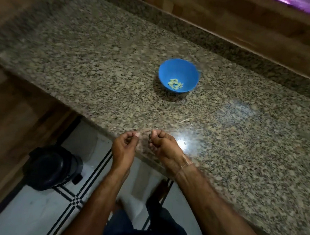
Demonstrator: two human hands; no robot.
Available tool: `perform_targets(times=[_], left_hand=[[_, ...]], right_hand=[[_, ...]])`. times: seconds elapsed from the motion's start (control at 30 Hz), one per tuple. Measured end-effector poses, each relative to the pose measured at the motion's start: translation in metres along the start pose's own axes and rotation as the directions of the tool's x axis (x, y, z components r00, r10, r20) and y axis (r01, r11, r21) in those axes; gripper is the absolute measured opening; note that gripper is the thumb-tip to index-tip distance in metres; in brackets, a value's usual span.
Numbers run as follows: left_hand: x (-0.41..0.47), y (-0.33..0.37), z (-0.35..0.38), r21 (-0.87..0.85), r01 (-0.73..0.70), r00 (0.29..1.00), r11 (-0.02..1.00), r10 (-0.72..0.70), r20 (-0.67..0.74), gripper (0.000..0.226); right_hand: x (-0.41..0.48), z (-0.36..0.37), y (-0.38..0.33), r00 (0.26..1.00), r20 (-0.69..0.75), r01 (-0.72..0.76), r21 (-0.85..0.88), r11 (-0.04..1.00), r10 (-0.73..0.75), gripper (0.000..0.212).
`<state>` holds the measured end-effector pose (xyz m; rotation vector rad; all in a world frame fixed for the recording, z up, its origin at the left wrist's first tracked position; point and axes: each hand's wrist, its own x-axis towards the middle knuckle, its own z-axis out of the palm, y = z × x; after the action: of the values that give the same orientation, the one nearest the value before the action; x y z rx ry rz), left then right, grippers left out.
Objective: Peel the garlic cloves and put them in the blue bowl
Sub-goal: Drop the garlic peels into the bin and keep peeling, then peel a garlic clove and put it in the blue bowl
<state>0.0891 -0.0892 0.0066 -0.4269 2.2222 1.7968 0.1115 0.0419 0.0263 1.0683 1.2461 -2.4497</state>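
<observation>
Peeling step appears in hand: left hand (125, 144) and right hand (160, 140) hover curled at the desk (99, 65) edge, contents blurred beyond telling; next, carry any peeled clove to the bowl (178, 75), which holds several cloves (175, 83).

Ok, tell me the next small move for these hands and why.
Probably finish stripping whatever the fingertips pinch. Both the left hand and right hand are curled at the counter edge, well short of the blue bowl, which already holds peeled cloves. Blur hides any clove between them.
</observation>
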Motion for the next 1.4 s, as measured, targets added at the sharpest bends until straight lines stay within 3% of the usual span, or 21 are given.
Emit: perform_targets(times=[0.27,0.43,0.67,0.83,0.93,1.0,1.07,1.13,1.23,1.4], left_hand=[[-0.011,-0.052,-0.205,-0.096,0.045,0.964,0.994,-0.068,-0.259,0.016],[-0.028,-0.102,-0.351,-0.143,0.072,0.892,0.987,-0.128,-0.433,0.018],[-0.028,-0.155,-0.462,-0.266,0.134,0.822,0.955,-0.257,-0.508,0.012],[-0.008,-0.201,-0.506,-0.400,0.237,0.792,0.885,-0.415,-0.448,0.011],[0.032,-0.258,-0.513,-0.540,0.370,0.717,0.756,-0.602,-0.351,0.006],[0.070,-0.304,-0.508,-0.600,0.458,0.663,0.656,-0.702,-0.260,0.016],[0.108,-0.345,-0.501,-0.664,0.505,0.611,0.552,-0.771,-0.177,0.023],[0.155,-0.390,-0.490,-0.702,0.524,0.574,0.483,-0.809,-0.129,0.025],[0.220,-0.445,-0.476,-0.713,0.529,0.549,0.460,-0.827,-0.126,0.024],[0.298,-0.512,-0.467,-0.702,0.538,0.540,0.466,-0.831,-0.137,0.024]], right_hand=[[-0.013,0.163,0.130,0.968,0.195,-0.103,-0.254,0.962,0.155,0.028],[-0.035,0.254,0.228,0.953,0.215,-0.117,-0.384,0.916,0.212,0.025],[-0.024,0.328,0.310,0.942,0.202,-0.103,-0.590,0.801,0.270,0.023],[0.025,0.365,0.363,0.929,0.158,-0.156,-0.653,0.741,0.335,0.017],[0.073,0.373,0.406,0.911,0.075,-0.249,-0.687,0.683,0.407,0.013],[0.114,0.371,0.440,0.901,-0.006,-0.319,-0.686,0.654,0.434,0.017],[0.157,0.366,0.474,0.894,-0.061,-0.372,-0.654,0.659,0.444,0.024],[0.207,0.360,0.511,0.892,-0.111,-0.399,-0.651,0.646,0.438,0.018],[0.280,0.353,0.554,0.887,-0.189,-0.442,-0.613,0.654,0.422,0.009],[0.367,0.362,0.602,0.863,-0.202,-0.486,-0.577,0.656,0.462,0.020]])
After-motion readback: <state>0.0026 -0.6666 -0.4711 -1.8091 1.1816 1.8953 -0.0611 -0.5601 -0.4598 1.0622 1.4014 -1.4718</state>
